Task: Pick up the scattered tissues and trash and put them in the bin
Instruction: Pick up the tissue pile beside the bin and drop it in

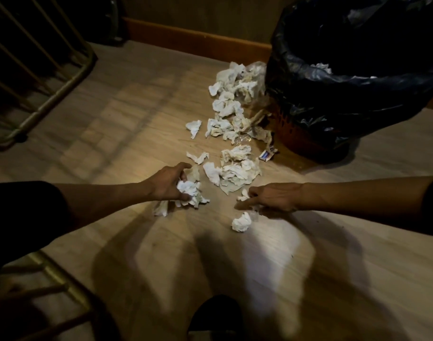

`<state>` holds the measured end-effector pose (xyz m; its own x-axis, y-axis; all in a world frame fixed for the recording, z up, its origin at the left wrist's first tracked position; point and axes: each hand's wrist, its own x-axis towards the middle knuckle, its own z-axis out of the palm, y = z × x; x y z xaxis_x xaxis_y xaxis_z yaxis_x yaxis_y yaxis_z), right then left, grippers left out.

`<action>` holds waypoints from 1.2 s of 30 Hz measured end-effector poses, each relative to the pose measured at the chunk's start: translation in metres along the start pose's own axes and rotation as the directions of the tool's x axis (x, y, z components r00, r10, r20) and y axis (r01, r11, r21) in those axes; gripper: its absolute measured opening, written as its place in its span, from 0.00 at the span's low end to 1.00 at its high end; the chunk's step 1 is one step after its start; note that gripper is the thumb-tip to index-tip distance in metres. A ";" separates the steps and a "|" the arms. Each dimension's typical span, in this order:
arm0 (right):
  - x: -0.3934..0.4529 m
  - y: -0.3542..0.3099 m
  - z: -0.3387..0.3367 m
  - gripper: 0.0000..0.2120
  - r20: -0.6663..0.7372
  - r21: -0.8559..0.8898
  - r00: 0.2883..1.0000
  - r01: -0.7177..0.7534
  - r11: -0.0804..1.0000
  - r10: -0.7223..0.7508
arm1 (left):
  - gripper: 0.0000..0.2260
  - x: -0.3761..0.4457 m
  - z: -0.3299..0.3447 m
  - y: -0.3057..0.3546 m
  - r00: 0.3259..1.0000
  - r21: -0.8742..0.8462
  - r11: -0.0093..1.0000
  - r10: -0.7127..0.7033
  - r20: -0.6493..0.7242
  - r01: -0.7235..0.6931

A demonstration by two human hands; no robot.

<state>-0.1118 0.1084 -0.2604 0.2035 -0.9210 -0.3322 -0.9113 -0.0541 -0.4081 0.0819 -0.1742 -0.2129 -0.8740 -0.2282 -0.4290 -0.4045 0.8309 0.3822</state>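
Observation:
Several crumpled white tissues lie strewn across the wooden floor, in a trail that runs up to the bin at the right. The bin is brown with a black bag draped over its rim and a tissue inside. My left hand grips a bunch of crumpled tissues low over the floor. My right hand reaches in from the right, its fingers pinching a small tissue scrap. Another tissue ball lies just below that hand.
A small blue and white wrapper lies by the bin's base. Clear plastic sits at the top of the tissue trail. A metal rack stands at the left, and another frame at the lower left. A dark shoe shows at the bottom.

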 end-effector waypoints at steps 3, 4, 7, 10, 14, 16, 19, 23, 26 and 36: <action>0.006 0.002 -0.003 0.07 -0.074 0.022 0.997 -0.019 1.000 0.021 | 0.44 -0.011 0.000 -0.021 0.998 0.029 0.999 -0.040 0.051 0.039; 0.008 0.004 -0.001 0.08 -0.077 0.008 0.997 -0.028 1.000 0.029 | 0.44 -0.013 0.000 -0.026 0.996 0.035 0.998 -0.059 0.061 0.057; 0.009 0.001 0.002 0.13 -0.095 -0.104 0.994 0.044 0.994 -0.054 | 0.50 -0.013 0.004 -0.041 0.981 0.050 0.984 -0.174 0.089 0.170; 0.008 -0.009 -0.006 0.25 -0.091 -0.063 0.986 0.132 0.989 -0.137 | 0.54 -0.013 0.009 -0.048 0.955 0.003 0.964 -0.266 0.129 0.268; 0.016 -0.031 0.000 0.32 0.154 -0.153 0.970 0.213 0.965 -0.190 | 0.40 -0.010 0.014 -0.051 0.955 0.085 0.968 -0.248 0.166 0.236; 0.020 -0.028 0.007 0.26 0.155 -0.155 0.973 0.198 0.968 -0.174 | 0.34 -0.007 0.016 -0.050 0.955 0.135 0.964 -0.249 0.162 0.228; 0.027 -0.024 0.001 0.14 0.118 -0.097 0.986 0.127 0.987 -0.115 | 0.32 -0.002 0.015 -0.046 0.962 0.154 0.965 -0.233 0.142 0.211; 0.038 -0.010 -0.024 0.11 -0.120 0.019 0.985 -0.125 0.992 0.126 | 0.26 0.012 0.005 -0.025 0.993 0.082 0.989 -0.119 -0.001 0.119; 0.042 0.009 -0.038 0.21 -0.117 0.051 0.912 -0.389 0.920 0.393 | 0.27 0.028 -0.001 0.002 0.999 0.063 0.998 0.027 -0.028 -0.026; 0.015 0.018 -0.045 0.13 -0.017 -0.016 0.911 -0.413 0.910 0.413 | 0.26 0.081 0.019 0.053 0.999 -0.019 1.000 0.012 0.053 -0.011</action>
<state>-0.1414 0.0760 -0.2341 -0.1971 -0.8674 -0.4569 -0.9196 0.3251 -0.2204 -0.0054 -0.1385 -0.2432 -0.8632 -0.1911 -0.4672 -0.4002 0.8232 0.4026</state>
